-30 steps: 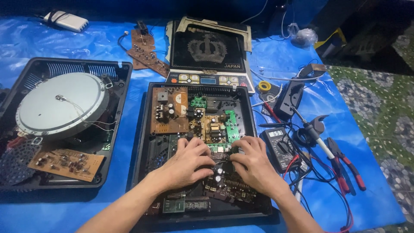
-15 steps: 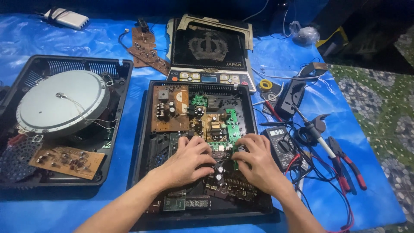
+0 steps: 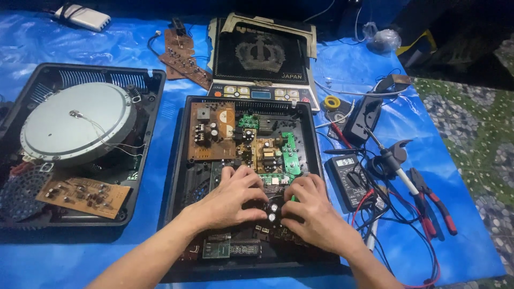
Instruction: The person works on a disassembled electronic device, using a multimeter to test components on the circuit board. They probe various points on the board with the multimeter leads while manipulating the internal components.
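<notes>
An opened black cooker base [image 3: 176, 160] lies in front of me, holding a brown circuit board [image 3: 211, 131] and a green circuit board [image 3: 290, 152]. My left hand [image 3: 227, 198] and my right hand [image 3: 310, 206] rest side by side on the dark board in the lower half of the base. Their fingers curl around small components, with two silver-topped capacitors [image 3: 272, 212] showing between the hands. What the fingertips grip is hidden. A small green display board [image 3: 231, 249] lies just below the hands.
A second open cooker base [image 3: 32, 214] with a round silver coil disc [image 3: 77, 128] sits at left. A black glass cooker top [image 3: 262, 53] lies behind. At right are a multimeter [image 3: 348, 179], a soldering iron [image 3: 393, 166], red-handled pliers [image 3: 436, 206] and tangled leads.
My right hand has shifted slightly left, closer to my left hand. Both stay on the lower board.
</notes>
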